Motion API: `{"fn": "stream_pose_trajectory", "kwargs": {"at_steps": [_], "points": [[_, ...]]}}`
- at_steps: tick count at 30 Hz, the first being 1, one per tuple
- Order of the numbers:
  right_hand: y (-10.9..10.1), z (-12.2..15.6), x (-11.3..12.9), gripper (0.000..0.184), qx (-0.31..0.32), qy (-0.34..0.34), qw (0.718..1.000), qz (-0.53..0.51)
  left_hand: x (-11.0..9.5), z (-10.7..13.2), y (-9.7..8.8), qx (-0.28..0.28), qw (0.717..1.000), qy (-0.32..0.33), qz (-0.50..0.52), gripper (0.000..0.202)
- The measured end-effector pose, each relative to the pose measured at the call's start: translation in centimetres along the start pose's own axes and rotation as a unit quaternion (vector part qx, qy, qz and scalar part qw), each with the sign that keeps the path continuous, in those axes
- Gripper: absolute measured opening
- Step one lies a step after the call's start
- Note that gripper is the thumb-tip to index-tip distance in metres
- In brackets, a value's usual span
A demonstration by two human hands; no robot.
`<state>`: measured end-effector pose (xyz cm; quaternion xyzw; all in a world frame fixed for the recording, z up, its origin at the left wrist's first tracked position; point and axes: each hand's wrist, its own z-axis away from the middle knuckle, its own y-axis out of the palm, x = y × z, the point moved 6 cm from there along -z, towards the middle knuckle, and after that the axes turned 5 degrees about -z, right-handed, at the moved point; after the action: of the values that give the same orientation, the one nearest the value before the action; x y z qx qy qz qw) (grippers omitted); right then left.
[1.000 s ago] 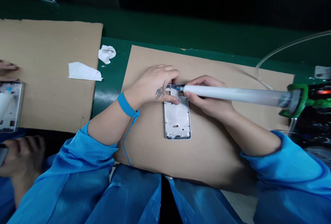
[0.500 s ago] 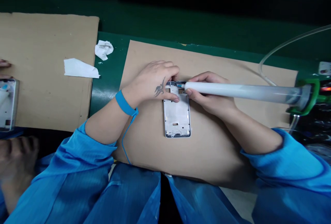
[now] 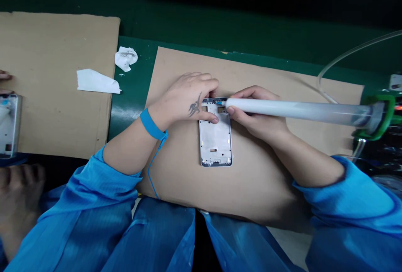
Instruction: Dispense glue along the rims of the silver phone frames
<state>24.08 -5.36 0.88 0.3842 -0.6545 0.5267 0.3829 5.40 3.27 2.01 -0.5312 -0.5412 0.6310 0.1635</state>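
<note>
A silvery phone frame [image 3: 215, 136] lies flat on a cardboard sheet [image 3: 188, 180], its long side pointing toward me. My left hand [image 3: 191, 98] grips its upper left part, thumb across the face and fingers at the far edge. In my right hand [image 3: 257, 111] is a long white dispensing syringe [image 3: 298, 109], pinched near its front end between thumb and fingers. The syringe lies almost level, and its blue tip [image 3: 219, 103] is at the top end of the phone frame. Whether the tip touches the metal I cannot tell. A green clamp cap [image 3: 381, 117] closes the syringe's rear.
A clear hose [image 3: 348, 54] loops at the right. Crumpled white paper [image 3: 126, 57] and a torn paper piece [image 3: 97, 81] lie left, by another cardboard sheet [image 3: 63, 46]. A co-worker's hand [image 3: 20, 201] and second phone frame [image 3: 9, 125] are at the left edge. A blue wrist strap cord [image 3: 151, 169] trails down.
The syringe has shifted very slightly to the right, its rear end most visibly. My left hand keeps its hold on the phone frame, which stays in place.
</note>
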Motion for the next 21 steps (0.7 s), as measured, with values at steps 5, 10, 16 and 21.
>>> {"fn": "stream_pose_trajectory", "kwargs": {"at_steps": [5, 10, 16, 21], "points": [[0.02, -0.05, -0.11, 0.023, 0.000, 0.004, 1.000, 0.010, 0.01, -0.03, 0.03, 0.001, 1.000, -0.001, 0.000, 0.067], [0.11, -0.04, -0.04, 0.026, -0.002, 0.009, 1.000, 0.005, 0.11, -0.01, 0.02, -0.006, 1.000, 0.000, 0.002, 0.067], [0.25, -0.15, -0.19, 0.029, 0.001, 0.022, 1.000, 0.007, 0.20, -0.06, 0.07, 0.002, 1.000, -0.005, -0.002, 0.071], [0.24, -0.23, -0.24, 0.029, 0.003, 0.020, 1.000, 0.006, 0.19, -0.06, 0.08, 0.007, 1.000, -0.005, -0.006, 0.072]]}}
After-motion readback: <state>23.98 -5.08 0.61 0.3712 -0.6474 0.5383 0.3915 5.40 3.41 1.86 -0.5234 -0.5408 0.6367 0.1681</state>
